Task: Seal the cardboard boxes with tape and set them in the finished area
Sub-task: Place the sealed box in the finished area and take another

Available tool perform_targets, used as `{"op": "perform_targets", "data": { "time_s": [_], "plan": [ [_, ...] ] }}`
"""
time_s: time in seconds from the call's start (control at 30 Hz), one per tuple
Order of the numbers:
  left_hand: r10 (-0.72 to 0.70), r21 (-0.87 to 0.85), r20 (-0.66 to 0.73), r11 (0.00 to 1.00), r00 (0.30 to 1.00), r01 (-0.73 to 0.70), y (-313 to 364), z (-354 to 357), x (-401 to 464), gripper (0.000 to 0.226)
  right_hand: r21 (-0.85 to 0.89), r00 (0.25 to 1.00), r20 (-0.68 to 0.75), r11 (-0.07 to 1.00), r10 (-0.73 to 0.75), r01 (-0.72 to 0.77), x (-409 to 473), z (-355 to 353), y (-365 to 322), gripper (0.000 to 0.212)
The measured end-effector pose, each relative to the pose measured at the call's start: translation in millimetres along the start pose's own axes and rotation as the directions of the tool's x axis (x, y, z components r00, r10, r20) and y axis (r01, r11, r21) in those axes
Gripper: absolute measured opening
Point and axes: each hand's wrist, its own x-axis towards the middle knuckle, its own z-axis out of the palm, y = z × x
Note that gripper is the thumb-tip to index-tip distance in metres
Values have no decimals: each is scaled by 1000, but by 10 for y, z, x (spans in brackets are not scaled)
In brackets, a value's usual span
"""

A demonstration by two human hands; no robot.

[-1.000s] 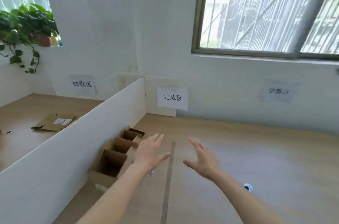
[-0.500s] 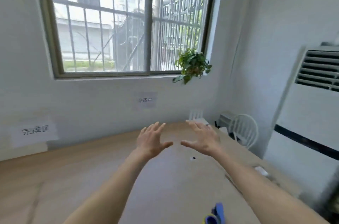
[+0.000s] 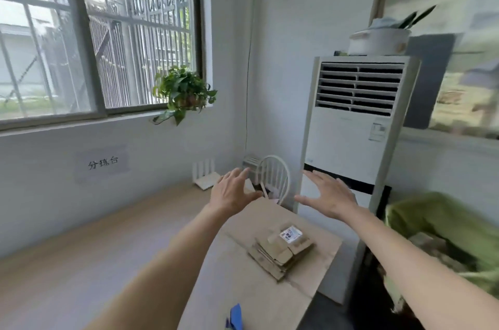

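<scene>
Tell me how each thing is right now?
Left hand: open, holding nothing.
Right hand: open, holding nothing.
Boxes: folded flat, stacked, untaped.
Window: cannot tell if open.
Plant: green, hanging off the sill.

Single head-worn wide view, forward and slightly down, toward the room corner beyond the table (image 3: pixel 81 262).

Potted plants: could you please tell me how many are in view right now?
2. One leafy potted plant hangs over the window sill's right end; another plant stands in a white pot atop the air conditioner. Others may be out of frame.
</scene>
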Motion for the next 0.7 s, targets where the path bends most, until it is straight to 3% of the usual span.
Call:
{"op": "perform_targets", "data": {
  "time_s": [0.2, 0.43, 0.7],
  "plan": [
    [6, -81, 55, 997, 998, -2, 408, 718, 1017, 86, -41, 994, 71, 995, 88, -86, 747, 62, 843, 92],
    [-39, -153, 113, 987, 993, 56, 525, 1477, 1990, 88, -65, 990, 110, 995, 88, -81, 1692, 315, 1405, 90],
    [-166, -127, 223, 972, 961, 198, 254, 2472, 2448, 86, 23, 970, 242, 999, 37, -44, 2557, 1195, 1786, 88]
  ]
}}
